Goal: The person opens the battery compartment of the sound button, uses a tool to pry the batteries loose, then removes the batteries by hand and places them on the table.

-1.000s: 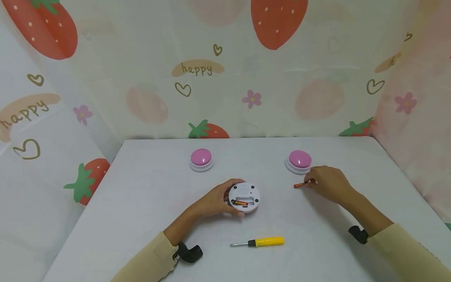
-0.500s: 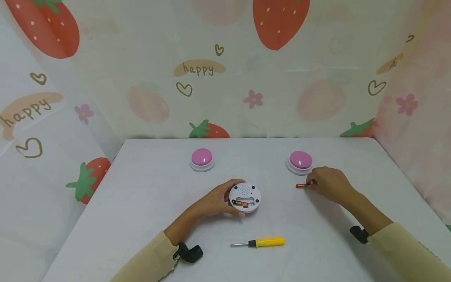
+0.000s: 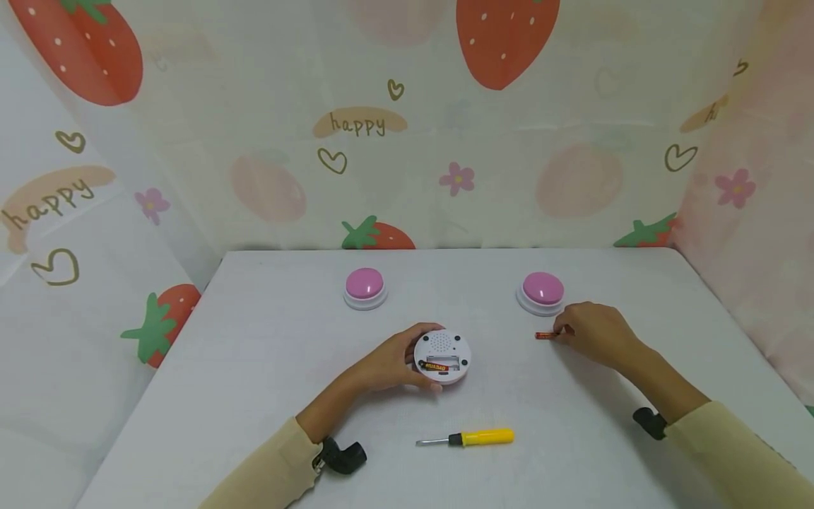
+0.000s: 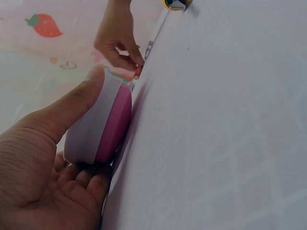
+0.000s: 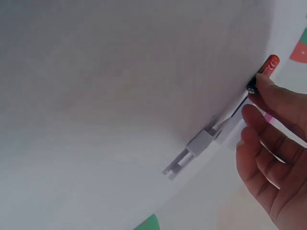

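Note:
My left hand [image 3: 388,364] grips a round push button buzzer [image 3: 439,346] by its rim. It is turned over, white underside up; the left wrist view shows its pink dome [image 4: 115,125] facing the table. The battery compartment is uncovered, with one orange-and-black battery [image 3: 435,366] lying in it. Over on the right, my right hand [image 3: 594,332] pinches another red-orange and black battery [image 5: 265,73] close over the tabletop. Its thumb [image 5: 273,93] lies against the battery's side, and the other fingers curl below.
Two more pink-domed buzzers stand upright farther back, the left buzzer [image 3: 364,288] and the right buzzer [image 3: 540,293], which is just behind my right hand. A yellow-handled screwdriver [image 3: 480,437] lies in front on the white table [image 3: 286,304]. Strawberry-print cloth [image 3: 509,120] hangs behind.
The battery in my right hand has turned from a slight slant to nearly level. My left hand and the buzzer it holds stay in place.

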`<state>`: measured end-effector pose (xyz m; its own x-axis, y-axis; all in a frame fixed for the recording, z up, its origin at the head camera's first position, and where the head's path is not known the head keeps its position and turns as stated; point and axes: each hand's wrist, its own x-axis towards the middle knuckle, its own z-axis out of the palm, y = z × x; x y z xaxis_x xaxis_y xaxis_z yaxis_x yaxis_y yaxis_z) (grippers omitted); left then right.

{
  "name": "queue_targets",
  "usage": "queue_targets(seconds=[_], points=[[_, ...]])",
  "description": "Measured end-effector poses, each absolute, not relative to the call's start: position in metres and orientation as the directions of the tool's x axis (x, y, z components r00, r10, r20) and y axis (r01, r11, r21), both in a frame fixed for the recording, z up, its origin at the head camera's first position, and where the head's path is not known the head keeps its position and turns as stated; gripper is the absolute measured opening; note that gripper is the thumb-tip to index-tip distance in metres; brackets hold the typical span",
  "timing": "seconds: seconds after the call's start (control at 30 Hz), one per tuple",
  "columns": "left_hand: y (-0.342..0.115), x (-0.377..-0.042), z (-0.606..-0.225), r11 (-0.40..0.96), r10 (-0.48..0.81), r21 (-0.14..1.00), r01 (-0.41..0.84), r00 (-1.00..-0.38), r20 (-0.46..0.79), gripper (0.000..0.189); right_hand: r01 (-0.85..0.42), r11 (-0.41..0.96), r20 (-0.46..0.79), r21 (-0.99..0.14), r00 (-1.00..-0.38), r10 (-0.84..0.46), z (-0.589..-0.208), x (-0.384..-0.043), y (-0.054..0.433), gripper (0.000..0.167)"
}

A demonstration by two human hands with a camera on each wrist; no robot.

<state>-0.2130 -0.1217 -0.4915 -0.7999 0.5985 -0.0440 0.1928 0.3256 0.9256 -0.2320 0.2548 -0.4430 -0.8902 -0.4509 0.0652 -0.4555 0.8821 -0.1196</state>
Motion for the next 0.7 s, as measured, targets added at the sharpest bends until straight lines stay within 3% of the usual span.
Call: queue_targets(seconds=[0.37, 0.7], points=[[-0.122, -0.21, -0.487, 0.333, 0.6, 0.922, 0.196, -0.799, -0.047, 0.092, -0.456, 0.886, 0.097, -0.083, -0.888, -0.449, -0.427, -0.223, 0.239, 0.019], [-0.122, -0.211, -0.488, 0.334, 0.599, 0.919, 0.208, -0.8, -0.036, 0.092, -0.536, 0.84, 0.141, -0.082, -0.841, -0.522, -0.406, -0.202, 0.2, 0.02]])
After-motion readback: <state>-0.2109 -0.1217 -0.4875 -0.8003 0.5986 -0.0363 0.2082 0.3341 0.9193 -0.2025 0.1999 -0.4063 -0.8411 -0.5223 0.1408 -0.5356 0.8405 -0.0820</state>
